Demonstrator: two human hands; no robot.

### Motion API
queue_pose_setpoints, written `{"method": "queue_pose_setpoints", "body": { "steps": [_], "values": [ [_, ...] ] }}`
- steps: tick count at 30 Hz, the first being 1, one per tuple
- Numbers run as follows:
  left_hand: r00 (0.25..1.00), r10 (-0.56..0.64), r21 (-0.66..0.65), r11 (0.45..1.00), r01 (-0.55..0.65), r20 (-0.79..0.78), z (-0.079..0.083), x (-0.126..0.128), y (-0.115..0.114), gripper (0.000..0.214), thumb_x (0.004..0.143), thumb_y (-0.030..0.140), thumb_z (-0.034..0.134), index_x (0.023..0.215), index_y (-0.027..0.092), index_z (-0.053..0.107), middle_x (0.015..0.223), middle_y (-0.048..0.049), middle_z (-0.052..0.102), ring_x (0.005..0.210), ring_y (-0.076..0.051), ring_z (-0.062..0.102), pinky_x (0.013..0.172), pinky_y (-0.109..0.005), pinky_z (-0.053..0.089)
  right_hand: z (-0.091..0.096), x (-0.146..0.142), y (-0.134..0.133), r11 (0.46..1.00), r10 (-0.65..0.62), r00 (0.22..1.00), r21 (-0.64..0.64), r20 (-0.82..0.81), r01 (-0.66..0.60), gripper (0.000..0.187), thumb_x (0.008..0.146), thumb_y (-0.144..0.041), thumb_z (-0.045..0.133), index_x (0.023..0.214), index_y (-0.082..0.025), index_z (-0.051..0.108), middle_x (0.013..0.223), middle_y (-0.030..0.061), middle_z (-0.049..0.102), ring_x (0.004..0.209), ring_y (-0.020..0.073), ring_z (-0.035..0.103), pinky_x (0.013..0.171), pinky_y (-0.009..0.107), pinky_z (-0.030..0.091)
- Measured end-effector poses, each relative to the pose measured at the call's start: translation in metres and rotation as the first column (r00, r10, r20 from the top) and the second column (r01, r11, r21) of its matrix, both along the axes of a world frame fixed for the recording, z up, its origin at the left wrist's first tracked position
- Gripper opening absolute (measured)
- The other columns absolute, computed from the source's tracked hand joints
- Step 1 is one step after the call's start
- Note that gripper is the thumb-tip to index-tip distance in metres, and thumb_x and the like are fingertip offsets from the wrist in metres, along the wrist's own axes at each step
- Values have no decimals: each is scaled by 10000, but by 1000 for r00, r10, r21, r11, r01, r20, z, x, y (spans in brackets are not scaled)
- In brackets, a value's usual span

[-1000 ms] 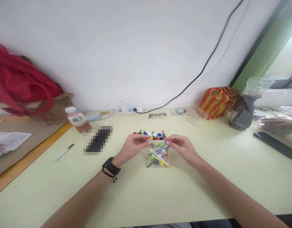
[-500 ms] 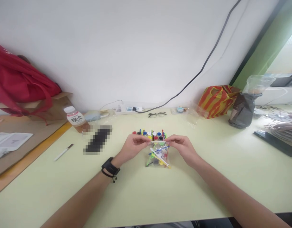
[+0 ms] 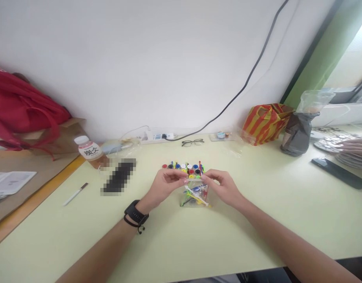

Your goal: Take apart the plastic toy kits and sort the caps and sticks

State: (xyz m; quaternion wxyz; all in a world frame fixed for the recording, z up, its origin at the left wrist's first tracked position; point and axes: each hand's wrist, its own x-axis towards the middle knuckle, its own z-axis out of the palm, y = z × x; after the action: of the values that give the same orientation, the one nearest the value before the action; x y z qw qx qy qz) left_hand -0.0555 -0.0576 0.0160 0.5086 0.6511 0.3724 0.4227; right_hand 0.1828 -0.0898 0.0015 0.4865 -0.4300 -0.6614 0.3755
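Note:
A small clear plastic bag of coloured plastic pieces lies near the middle of the table, its top edge raised toward me. With thumb and fingers, my left hand pinches the left end of that top edge. The right end is pinched the same way by my right hand. Inside the bag show white, yellow, green, blue and red arrow-like pieces. Just beyond the bag, several coloured round discs and thin coloured arrow pieces sit in rows, partly hidden by my fingers.
On the left are a drink bottle, a marker pen and a red bag. Glasses and a power strip lie along the wall. To the right stand a striped bag, a grey bag and a phone.
My right thumb and fingers have shifted slightly left along the bag's top edge. The view has turned a little, so the surroundings appear shifted left. Both hands still pinch the bag.

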Motion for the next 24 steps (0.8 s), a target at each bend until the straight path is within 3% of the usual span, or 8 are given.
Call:
{"method": "queue_pose_setpoints", "body": {
  "steps": [4,8,14,20,24],
  "values": [
    [995,-54,108,992,63,-83,0,4,-4,238,871,358,799,1005,161,806,997,-103,785,918,-217,709,829,-307,570,4,-1,-2,999,25,994,31,105,-28,332,969,-472,616,795,-217,737,782,45,734,768,220,648,758,344,506],
    [980,-112,161,977,139,-167,-1,9,-6,203,926,365,737,915,176,809,870,-69,765,821,-186,668,755,-276,522,7,-2,-6,993,35,985,106,168,-53,287,972,-459,626,835,-237,747,818,49,731,768,216,634,734,342,488],
    [964,-134,157,972,173,-231,4,8,-10,224,919,394,733,899,190,824,861,-70,783,796,-196,673,732,-284,515,7,2,-4,991,120,971,34,208,-130,279,943,-485,671,847,-241,764,805,46,738,746,208,636,701,334,485],
    [941,-158,118,972,201,-301,5,3,-6,316,907,463,733,826,168,809,789,-65,769,720,-181,648,676,-273,505,12,16,-1,979,155,909,66,388,-195,303,969,-462,634,802,-224,719,737,31,666,652,161,543,612,293,432],
    [934,-170,103,972,212,-315,5,3,-5,317,907,465,730,823,170,810,785,-62,767,715,-178,639,667,-270,500,16,21,1,970,221,899,7,377,-241,305,952,-474,654,783,-221,681,724,16,648,643,154,527,597,284,427]
  ]
}}
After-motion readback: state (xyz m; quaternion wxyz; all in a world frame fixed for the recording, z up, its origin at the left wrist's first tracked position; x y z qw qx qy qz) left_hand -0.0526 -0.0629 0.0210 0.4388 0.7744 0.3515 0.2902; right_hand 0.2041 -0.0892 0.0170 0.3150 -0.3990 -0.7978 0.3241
